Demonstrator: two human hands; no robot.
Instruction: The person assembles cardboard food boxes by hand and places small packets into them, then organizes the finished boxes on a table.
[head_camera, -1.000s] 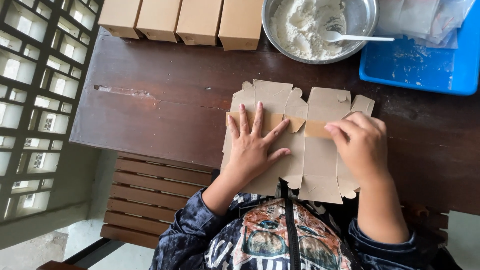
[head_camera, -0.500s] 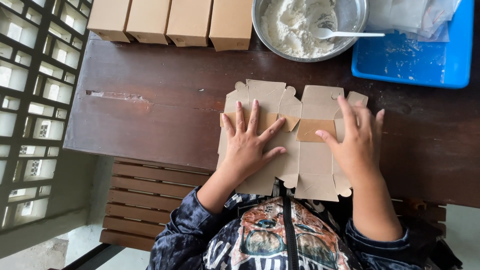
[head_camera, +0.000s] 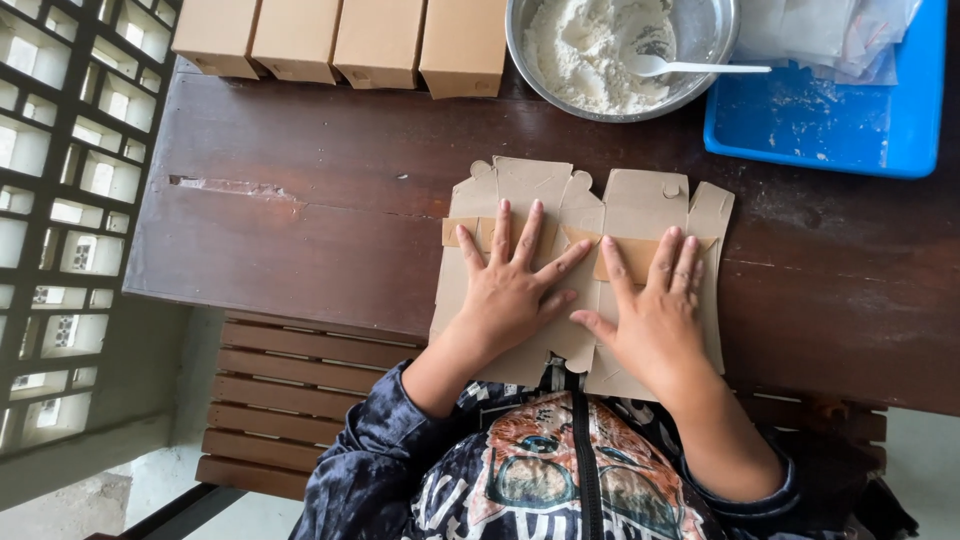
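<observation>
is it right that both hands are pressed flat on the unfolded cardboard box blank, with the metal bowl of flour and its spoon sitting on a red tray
Not quite. In the head view the tray is blue, and the metal bowl of flour with its spoon stands on the table beside it. The rest holds: the left hand and right hand lie flat on the unfolded cardboard box blank.

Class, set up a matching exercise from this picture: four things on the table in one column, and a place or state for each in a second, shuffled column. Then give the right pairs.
Things:
1. flat cardboard cutout
2. metal bowl
3. blue tray
4. closed cardboard boxes

Places or states:
A. far right corner, under clear plastic bags
B. in a row along the far left edge
C. pressed flat under both hands
D. holds white flour and a spoon

Pairs: 1-C, 2-D, 3-A, 4-B
</observation>
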